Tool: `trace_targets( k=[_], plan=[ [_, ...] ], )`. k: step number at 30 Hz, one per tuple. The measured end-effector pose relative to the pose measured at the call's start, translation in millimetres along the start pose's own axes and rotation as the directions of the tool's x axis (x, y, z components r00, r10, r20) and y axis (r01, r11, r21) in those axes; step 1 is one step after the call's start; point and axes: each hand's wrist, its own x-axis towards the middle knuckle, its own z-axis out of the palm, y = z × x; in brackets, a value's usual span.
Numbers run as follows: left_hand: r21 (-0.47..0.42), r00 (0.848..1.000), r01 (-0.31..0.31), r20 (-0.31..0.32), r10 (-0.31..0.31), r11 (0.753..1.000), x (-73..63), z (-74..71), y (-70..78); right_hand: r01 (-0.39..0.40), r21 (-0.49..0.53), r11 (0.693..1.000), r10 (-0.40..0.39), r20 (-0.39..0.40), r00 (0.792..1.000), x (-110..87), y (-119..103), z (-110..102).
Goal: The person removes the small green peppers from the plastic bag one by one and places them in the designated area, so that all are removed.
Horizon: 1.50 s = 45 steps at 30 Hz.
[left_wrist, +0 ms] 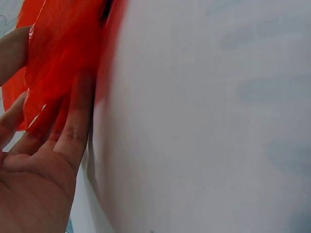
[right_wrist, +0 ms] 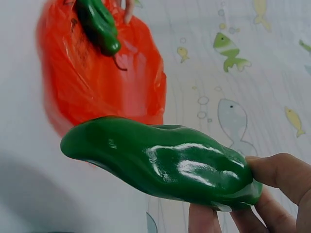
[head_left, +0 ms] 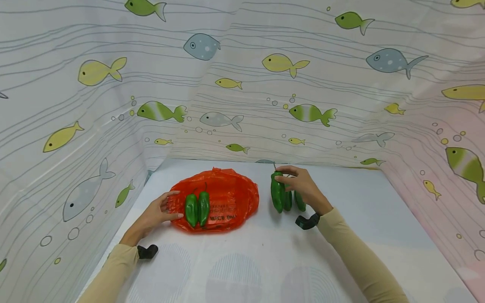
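In my right hand (head_left: 301, 185) a glossy green pepper (head_left: 278, 192) hangs tip down, pinched near its stem end between thumb and fingers. The right wrist view shows this pepper (right_wrist: 160, 162) large across the frame. Two more green peppers (head_left: 300, 201) are partly hidden behind the right hand. A red plastic bag (head_left: 242, 195) lies spread open at the left, with two green peppers (head_left: 197, 209) side by side in it. My left hand (head_left: 155, 214) holds the bag's left edge; some of its fingers (left_wrist: 73, 131) show behind the translucent film.
The white table (head_left: 257, 261) has pale round prints. Fish-patterned sheets (head_left: 246, 101) rise along the back and both sides. Black wrist cameras (head_left: 307, 221) sit on both wrists, at the sleeve ends.
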Motion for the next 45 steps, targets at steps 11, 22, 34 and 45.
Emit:
trace_targets(
  k=[11, 22, 34, 45],
  plan=[
    [0.001, 1.0, 0.0, 0.001, 0.0, 1.0, 1.3, -0.3, -2.2, -0.002, -0.017, 1.0, 0.001, -0.044, 0.999, -8.1, 12.4, -30.5],
    [0.003, 1.0, -0.001, 0.002, 0.001, 1.0, 0.8, -1.6, -1.4, -0.021, -0.043, 0.999, 0.017, -0.074, 0.997, -13.3, 28.7, -58.7],
    [0.01, 1.0, 0.0, 0.0, 0.0, 1.0, 0.2, -1.4, -0.7, -0.05, -0.053, 0.997, 0.042, -0.138, 0.99, -23.7, 44.8, -90.8],
    [0.014, 1.0, 0.005, -0.001, -0.005, 1.0, 0.1, -1.4, -1.8, -0.08, -0.065, 0.995, 0.067, -0.192, 0.979, -29.4, 54.8, -109.3]
  ],
)
